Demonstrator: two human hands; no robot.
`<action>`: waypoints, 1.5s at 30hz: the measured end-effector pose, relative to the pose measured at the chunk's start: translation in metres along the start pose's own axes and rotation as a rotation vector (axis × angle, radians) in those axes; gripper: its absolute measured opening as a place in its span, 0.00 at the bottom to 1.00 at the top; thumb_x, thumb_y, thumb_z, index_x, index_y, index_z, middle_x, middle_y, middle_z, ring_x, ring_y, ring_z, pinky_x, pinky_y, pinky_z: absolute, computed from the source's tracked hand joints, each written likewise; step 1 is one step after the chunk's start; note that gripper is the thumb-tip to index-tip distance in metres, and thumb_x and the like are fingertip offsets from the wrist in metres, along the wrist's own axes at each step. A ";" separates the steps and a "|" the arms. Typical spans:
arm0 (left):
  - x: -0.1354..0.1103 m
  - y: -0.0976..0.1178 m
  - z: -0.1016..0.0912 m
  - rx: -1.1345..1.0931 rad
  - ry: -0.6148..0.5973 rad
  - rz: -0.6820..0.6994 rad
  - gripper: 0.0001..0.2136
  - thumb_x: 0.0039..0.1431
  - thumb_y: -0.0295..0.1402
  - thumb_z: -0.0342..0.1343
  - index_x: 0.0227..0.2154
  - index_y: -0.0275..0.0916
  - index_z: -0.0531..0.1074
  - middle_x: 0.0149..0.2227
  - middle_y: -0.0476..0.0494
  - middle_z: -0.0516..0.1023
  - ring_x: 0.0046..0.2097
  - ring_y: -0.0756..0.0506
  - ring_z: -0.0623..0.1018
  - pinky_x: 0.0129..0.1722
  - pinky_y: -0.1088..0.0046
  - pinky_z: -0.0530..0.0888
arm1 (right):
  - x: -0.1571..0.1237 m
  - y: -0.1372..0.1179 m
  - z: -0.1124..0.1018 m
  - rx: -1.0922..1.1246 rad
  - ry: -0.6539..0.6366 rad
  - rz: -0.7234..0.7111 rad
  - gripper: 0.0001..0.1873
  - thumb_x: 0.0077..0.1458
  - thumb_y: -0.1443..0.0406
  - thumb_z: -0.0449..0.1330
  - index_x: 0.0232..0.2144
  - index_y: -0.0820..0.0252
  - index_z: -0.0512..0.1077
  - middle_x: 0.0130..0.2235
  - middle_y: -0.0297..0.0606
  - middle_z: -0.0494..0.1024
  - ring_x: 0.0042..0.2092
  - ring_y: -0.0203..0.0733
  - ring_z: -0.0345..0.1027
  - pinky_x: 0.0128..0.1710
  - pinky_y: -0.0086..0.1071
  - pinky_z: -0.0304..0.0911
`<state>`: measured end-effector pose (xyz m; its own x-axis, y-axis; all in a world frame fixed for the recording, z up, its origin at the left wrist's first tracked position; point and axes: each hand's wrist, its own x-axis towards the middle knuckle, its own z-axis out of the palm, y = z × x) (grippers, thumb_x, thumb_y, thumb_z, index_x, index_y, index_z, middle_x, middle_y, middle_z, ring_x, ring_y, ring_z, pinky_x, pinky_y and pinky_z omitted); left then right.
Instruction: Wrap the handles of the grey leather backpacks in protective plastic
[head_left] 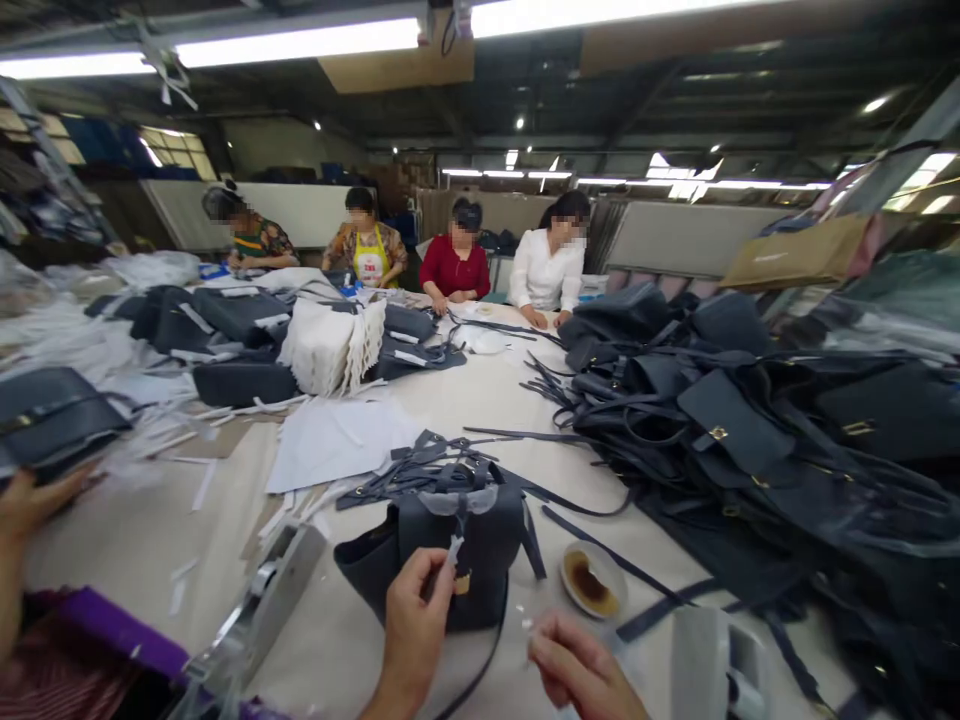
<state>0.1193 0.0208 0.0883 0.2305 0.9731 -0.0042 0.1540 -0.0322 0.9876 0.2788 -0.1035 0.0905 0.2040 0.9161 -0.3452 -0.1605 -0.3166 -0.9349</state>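
Note:
A dark blue-grey handbag [491,540] stands upright on the table before me, with a gold clasp [462,584] low on its front flap and a strip of clear plastic film [442,500] along the top. My left hand [416,620] is closed in front of the bag. Between its thumb and forefinger is a small white wrapping strip [454,547] hanging over the flap. My right hand [581,665] is pinched shut at the bag's lower right, apart from it. Something small and clear shows at its fingertips, too faint to name.
A dish of brown liquid [615,580] sits right of the bag, between two grey tape dispensers [281,590] [701,650]. Dark bags [735,420] are heaped at right, straps [420,465] behind. Several people work across the table; a co-worker's hand [34,505] holds another bag at left.

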 end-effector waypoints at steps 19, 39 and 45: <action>-0.012 -0.008 -0.011 0.176 0.052 0.341 0.13 0.56 0.33 0.57 0.45 0.44 0.78 0.37 0.38 0.82 0.38 0.40 0.80 0.44 0.67 0.73 | 0.075 -0.053 0.056 -0.260 -0.069 -0.138 0.17 0.47 0.56 0.60 0.14 0.59 0.66 0.18 0.28 0.65 0.24 0.34 0.55 0.27 0.29 0.51; -0.007 0.001 0.003 -0.396 0.061 -0.206 0.13 0.44 0.39 0.64 0.22 0.39 0.67 0.20 0.51 0.72 0.23 0.50 0.71 0.24 0.76 0.70 | 0.079 -0.028 0.068 0.292 0.015 -0.011 0.25 0.37 0.63 0.70 0.41 0.60 0.73 0.22 0.28 0.75 0.26 0.36 0.65 0.29 0.29 0.58; -0.006 -0.017 0.010 -0.582 0.056 -0.296 0.20 0.40 0.44 0.66 0.24 0.41 0.60 0.19 0.53 0.71 0.19 0.52 0.69 0.20 0.77 0.67 | 0.075 -0.022 0.068 0.654 -0.109 0.068 0.26 0.35 0.71 0.64 0.43 0.60 0.72 0.30 0.35 0.79 0.30 0.38 0.69 0.26 0.28 0.60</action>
<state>0.1254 0.0134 0.0699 0.2051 0.9328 -0.2965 -0.3459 0.3524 0.8696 0.2323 -0.0106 0.0910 0.0800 0.9299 -0.3591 -0.7292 -0.1910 -0.6571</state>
